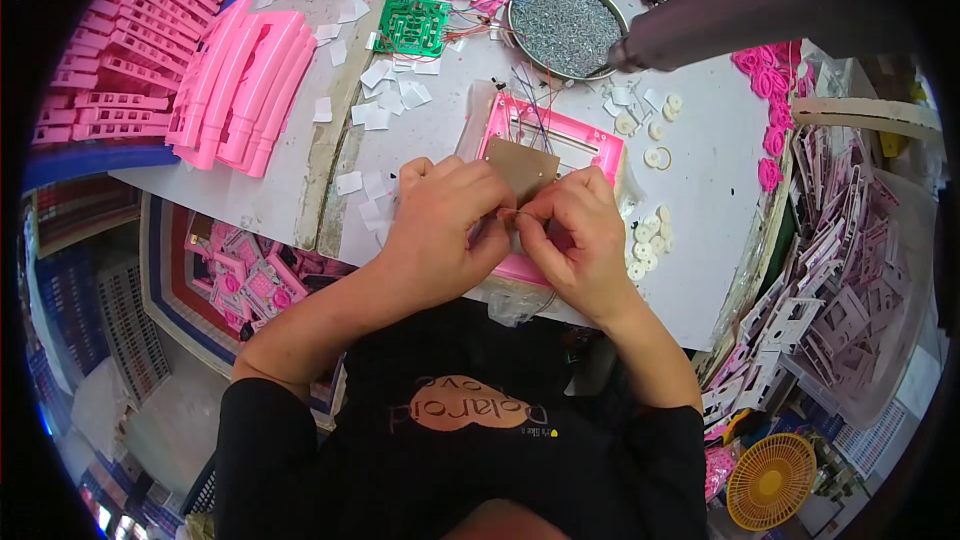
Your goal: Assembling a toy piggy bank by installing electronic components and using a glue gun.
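Note:
My left hand (448, 225) and my right hand (582, 235) meet over a pink plastic housing (610, 152) on the white table. Both are closed in a pinch, fingertips nearly touching. A thin wire (515, 211) spans the small gap between them; its ends are hidden by the fingers. Just beyond the fingertips, a brown circuit board (520, 170) lies tilted over the housing. Several thin dark and red wires (535, 115) rise from behind the board. My hands cover much of the housing's near part.
A round bowl of small screws (565, 30) stands at the back, beside a dark tool arm (740, 15). Green circuit boards (412, 26), white paper pieces (375, 115) and white discs (650, 240) lie around. Pink parts (240, 90) are stacked left; a bin of flat parts (850, 300) sits right.

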`<control>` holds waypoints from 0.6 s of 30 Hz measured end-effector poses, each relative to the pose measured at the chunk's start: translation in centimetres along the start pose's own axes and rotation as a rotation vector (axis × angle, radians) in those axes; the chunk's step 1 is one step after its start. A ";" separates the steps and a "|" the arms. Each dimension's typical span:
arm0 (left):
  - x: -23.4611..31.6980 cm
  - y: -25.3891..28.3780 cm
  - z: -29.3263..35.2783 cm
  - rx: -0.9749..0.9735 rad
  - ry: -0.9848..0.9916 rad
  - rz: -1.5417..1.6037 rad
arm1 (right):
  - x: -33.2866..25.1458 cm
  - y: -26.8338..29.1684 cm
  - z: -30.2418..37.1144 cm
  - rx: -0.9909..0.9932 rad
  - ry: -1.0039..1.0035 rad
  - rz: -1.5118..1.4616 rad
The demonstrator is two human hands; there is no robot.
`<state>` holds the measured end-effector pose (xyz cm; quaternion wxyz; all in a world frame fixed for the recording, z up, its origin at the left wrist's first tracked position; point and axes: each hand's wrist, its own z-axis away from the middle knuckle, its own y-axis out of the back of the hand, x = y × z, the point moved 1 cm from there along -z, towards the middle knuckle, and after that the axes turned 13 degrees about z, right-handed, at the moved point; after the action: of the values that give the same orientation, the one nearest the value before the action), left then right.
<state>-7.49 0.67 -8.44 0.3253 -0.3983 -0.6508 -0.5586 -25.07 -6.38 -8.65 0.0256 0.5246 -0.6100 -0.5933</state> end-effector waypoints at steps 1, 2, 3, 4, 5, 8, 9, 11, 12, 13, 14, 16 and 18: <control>-0.3 0.0 0.1 -0.008 -0.020 -0.034 | 0.0 0.0 0.0 0.010 0.000 -0.001; -0.5 0.0 0.2 -0.015 -0.040 -0.069 | 0.1 0.0 0.1 0.017 -0.007 -0.002; -0.3 0.2 0.3 0.004 -0.037 -0.057 | 0.0 0.0 0.1 0.023 -0.014 -0.003; 0.1 0.5 0.3 0.023 -0.035 -0.044 | 0.0 0.0 0.1 0.030 -0.021 -0.004; 0.4 0.7 0.3 0.041 -0.032 -0.031 | 0.0 0.0 0.1 0.029 -0.021 -0.008; 0.3 0.6 0.6 0.032 -0.024 -0.059 | 0.1 0.1 0.0 0.025 -0.022 -0.014; 0.2 0.5 0.6 0.036 -0.024 -0.049 | 0.0 0.1 0.0 0.024 -0.024 -0.011; 0.0 0.4 0.7 0.043 -0.025 -0.028 | 0.0 0.1 0.0 0.027 -0.023 -0.007; 0.0 0.4 0.7 0.040 -0.023 -0.020 | 0.0 0.1 0.0 0.031 -0.019 -0.005; 0.0 0.4 0.8 0.037 -0.021 -0.011 | 0.1 0.1 0.0 0.035 -0.016 -0.003; -0.1 0.4 0.8 0.034 -0.019 -0.002 | 0.1 0.1 0.1 0.021 -0.023 -0.004; 0.0 0.5 0.8 0.021 -0.006 0.040 | 0.2 0.2 0.2 -0.004 -0.038 -0.005; -0.1 0.5 0.7 0.016 0.020 0.127 | -0.3 -0.1 -0.2 0.100 0.005 0.121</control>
<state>-6.97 1.40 -8.44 0.3694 -0.4306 -0.6255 -0.5357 -24.72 -6.24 -8.50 0.0366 0.4888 -0.6694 -0.5583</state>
